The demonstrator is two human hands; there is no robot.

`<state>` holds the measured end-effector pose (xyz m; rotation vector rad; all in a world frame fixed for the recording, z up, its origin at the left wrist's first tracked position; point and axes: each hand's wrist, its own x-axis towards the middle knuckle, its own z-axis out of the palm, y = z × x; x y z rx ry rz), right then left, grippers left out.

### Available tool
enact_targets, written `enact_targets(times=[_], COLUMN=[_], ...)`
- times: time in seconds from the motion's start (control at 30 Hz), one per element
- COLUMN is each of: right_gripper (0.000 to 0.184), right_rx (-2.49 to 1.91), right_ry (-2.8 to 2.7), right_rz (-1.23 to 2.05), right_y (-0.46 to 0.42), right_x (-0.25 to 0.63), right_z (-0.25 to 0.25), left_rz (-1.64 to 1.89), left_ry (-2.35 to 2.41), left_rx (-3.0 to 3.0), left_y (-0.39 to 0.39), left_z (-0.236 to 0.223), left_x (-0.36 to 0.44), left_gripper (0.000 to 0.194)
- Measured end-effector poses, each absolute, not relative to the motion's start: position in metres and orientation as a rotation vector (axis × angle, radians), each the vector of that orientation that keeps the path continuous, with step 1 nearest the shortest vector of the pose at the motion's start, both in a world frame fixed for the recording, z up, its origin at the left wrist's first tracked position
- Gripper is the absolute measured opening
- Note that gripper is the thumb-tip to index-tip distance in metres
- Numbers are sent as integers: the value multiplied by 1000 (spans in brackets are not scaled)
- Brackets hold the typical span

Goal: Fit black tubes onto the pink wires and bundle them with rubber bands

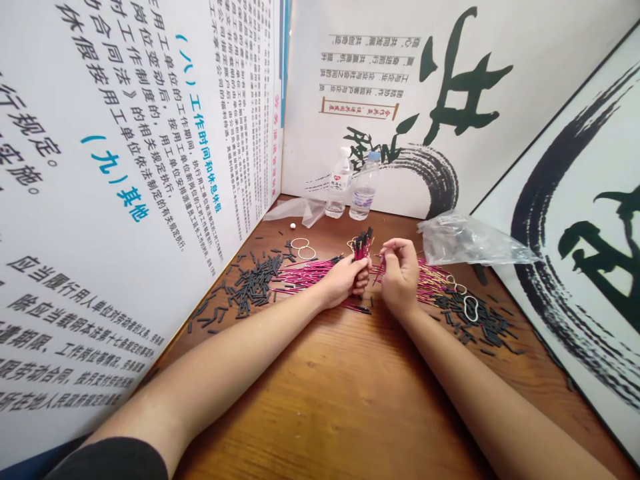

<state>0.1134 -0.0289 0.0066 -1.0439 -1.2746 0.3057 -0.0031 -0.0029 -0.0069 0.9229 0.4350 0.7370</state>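
Observation:
My left hand [346, 280] is closed around an upright bundle of thin pink sticks with black tips [363, 244]. Just to its right, my right hand [400, 270] has its thumb and fingers pinched together, and a thin pink stick shows at the fingertips. Behind and left of my left hand lies a pile of loose pink sticks [307, 275]. More pink sticks [431, 280] lie to the right, partly hidden by my right hand. Short black tubes are scattered in a left heap [257, 283] and a right heap [480, 320].
Two plastic bottles, one white-capped [339, 187] and one blue-capped [365, 190], stand at the back of the wooden table [320, 393]. A clear plastic bag [465, 240] lies at right, another [300, 211] at left. Pale rubber bands [307, 253] lie near the sticks. Printed panels enclose the table.

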Motion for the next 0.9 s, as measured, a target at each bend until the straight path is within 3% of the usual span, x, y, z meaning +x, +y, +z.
enact_targets(times=[0.27, 0.57, 0.67, 0.9], right_gripper=[6, 12, 7, 25], right_rx=[-1001, -1090, -1152, -1481], right_ry=[-1268, -1351, -1478, -2012], right_rz=[510, 350, 311, 186], right_y=[-31, -29, -31, -39], right_x=[106, 110, 113, 112], right_z=[3, -1, 1, 8], left_rz=[818, 739, 846, 1118], left_ry=[393, 375, 371, 394], left_rx=[855, 847, 797, 607], left_y=[-4, -5, 0, 9], left_z=[-4, -1, 8, 24], left_x=[-4, -5, -8, -18], left_gripper=[20, 21, 24, 26])
